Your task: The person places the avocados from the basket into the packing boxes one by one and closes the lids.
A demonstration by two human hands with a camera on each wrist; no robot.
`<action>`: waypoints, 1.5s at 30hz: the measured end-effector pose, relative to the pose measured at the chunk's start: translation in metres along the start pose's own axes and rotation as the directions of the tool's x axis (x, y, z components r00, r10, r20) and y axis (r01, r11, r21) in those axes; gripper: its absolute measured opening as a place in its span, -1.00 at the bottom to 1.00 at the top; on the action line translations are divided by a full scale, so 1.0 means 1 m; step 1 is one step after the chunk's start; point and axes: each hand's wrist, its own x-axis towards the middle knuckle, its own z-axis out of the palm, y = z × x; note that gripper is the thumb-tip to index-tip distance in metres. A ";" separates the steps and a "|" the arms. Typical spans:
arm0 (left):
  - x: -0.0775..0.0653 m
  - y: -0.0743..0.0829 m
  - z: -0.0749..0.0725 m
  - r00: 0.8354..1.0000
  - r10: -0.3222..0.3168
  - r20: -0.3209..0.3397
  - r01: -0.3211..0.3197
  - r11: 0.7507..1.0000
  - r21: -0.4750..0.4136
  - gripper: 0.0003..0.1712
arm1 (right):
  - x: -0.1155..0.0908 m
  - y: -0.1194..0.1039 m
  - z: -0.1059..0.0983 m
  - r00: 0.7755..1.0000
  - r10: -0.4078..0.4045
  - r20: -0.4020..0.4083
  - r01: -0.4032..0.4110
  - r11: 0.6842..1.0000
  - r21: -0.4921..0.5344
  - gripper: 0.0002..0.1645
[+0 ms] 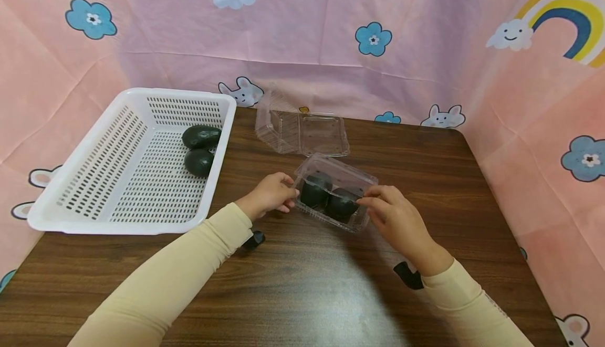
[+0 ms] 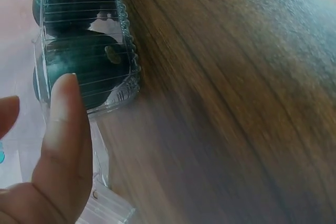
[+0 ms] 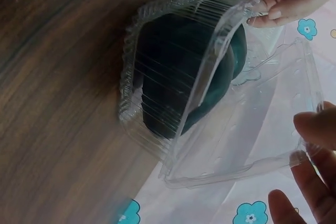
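A clear plastic clamshell box stands on the table with two dark green avocados side by side in its base. Its lid is raised at an angle in the right wrist view. My right hand pinches the lid's edge between thumb and fingers. At the box's left end is my left hand, its fingers loosely extended against or close beside the plastic. The left wrist view shows an index finger in front of the nearer avocado; whether it touches the wall is unclear.
To the left stands a white perforated basket with two avocados against its right wall. A second clear clamshell lies opened behind the first, near the back cloth. Patterned cloth also hangs at both sides of the wooden table.
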 end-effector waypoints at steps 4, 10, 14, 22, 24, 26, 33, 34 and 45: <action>-0.001 -0.001 -0.002 1.000 0.002 0.025 -0.003 1.000 0.005 -0.44 | -0.002 0.000 0.003 1.000 -0.013 -0.007 0.013 1.000 -0.007 -0.65; -0.003 -0.002 -0.007 0.998 0.000 0.062 0.001 1.000 -0.024 -0.36 | -0.006 0.000 0.007 0.999 -0.053 -0.015 0.052 0.998 -0.022 -0.66; -0.006 0.000 -0.008 0.996 0.003 0.088 0.000 0.999 -0.041 -0.32 | -0.009 0.000 0.009 0.998 -0.066 -0.019 0.065 0.997 -0.035 -0.67; -0.009 -0.001 -0.010 0.992 0.026 0.124 -0.018 0.998 -0.062 -0.40 | -0.013 -0.001 0.013 0.998 -0.063 -0.015 0.062 0.996 -0.058 -0.69; -0.008 -0.002 -0.011 0.991 0.034 0.131 -0.026 0.998 -0.061 -0.43 | -0.014 -0.001 0.014 0.998 -0.061 -0.013 0.060 0.996 -0.061 -0.68; -0.007 -0.003 -0.011 0.991 0.035 0.126 -0.028 0.998 -0.063 -0.46 | -0.015 -0.001 0.015 0.998 -0.061 -0.018 0.060 0.996 -0.061 -0.67; -0.004 -0.002 -0.009 0.996 0.005 0.092 0.001 0.998 -0.070 -0.51 | -0.015 -0.003 0.016 0.997 -0.069 -0.042 0.067 0.996 -0.059 -0.66; -0.003 -0.001 -0.009 0.996 0.000 0.089 0.006 0.997 -0.073 -0.52 | -0.015 -0.003 0.016 0.997 -0.067 -0.043 0.065 0.996 -0.056 -0.65; -0.003 0.004 -0.007 0.998 -0.016 0.060 0.019 0.998 -0.060 -0.59 | -0.020 -0.003 0.016 0.999 0.032 -0.035 -0.031 0.999 0.034 -0.68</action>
